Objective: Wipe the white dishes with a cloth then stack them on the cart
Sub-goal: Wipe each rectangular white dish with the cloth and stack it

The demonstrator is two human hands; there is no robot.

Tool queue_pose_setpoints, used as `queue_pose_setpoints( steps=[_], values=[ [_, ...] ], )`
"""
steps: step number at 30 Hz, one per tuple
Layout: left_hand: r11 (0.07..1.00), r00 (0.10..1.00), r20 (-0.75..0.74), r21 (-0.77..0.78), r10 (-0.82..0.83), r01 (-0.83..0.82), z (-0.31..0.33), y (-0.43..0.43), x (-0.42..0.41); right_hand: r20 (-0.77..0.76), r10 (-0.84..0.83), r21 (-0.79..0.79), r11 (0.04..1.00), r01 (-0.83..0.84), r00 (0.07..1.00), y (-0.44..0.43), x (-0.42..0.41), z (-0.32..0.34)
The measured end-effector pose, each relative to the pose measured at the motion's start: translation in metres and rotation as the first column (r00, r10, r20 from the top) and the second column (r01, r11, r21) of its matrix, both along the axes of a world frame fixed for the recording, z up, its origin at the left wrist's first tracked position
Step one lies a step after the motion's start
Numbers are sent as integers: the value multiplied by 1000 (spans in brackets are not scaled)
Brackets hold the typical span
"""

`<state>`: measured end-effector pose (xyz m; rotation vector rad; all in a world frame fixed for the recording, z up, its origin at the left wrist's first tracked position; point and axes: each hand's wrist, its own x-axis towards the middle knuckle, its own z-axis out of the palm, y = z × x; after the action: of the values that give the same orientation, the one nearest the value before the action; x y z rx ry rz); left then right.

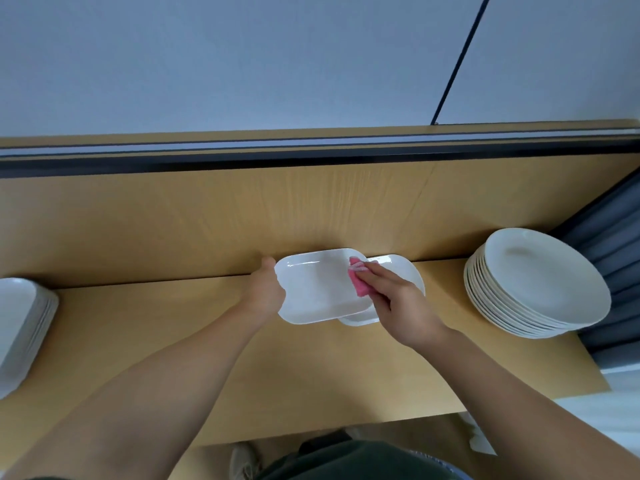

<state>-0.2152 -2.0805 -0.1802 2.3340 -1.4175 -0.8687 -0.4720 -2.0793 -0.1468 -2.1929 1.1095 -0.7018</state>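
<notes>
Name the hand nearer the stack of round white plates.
Right. The right hand sits left of the stack of round white plates; the left hand is farther left, beyond the rectangular white dish.

**A:** What is the rectangular dish (318, 289) made of?
**B:** It looks like white glazed ceramic, smooth and glossy, with soft highlights. The pink cloth (358, 284) at its 3 o'clock end is soft matt fabric.
**A:** And the stacks?
**B:** The round plates (540, 282) at 3 o'clock and the stacked dishes (20, 323) at 9 o'clock have the same shiny white glaze.
**A:** The table (311, 368)?
**B:** Yellowish wood grain, smooth with a dull sheen. The back panel (242, 216) at 12 o'clock matches it. The curtain (616, 230) at far 3 o'clock is grey-blue pleated cloth, matt.
</notes>
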Motion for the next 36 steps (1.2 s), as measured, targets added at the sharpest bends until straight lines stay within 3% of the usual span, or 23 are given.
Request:
queue_pose_setpoints(
  steps=[12, 20, 27, 36],
  values=[
    [992, 994, -26, 75, 104, -101, -20, 91, 112, 11, 117, 6, 993, -117, 993, 43, 107, -12],
    [989, 998, 23, 133, 59, -62, -45, 109, 143, -11, 120, 45, 992, -119, 993, 59, 147, -21],
    [998, 999, 26, 60, 31, -33, -52, 108, 151, -53, 118, 44, 992, -116, 992, 59, 159, -26],
    [985, 971, 182, 104, -156, 139, -42, 105, 158, -112, 171, 41, 985, -167, 979, 48, 176, -32]
  ],
)
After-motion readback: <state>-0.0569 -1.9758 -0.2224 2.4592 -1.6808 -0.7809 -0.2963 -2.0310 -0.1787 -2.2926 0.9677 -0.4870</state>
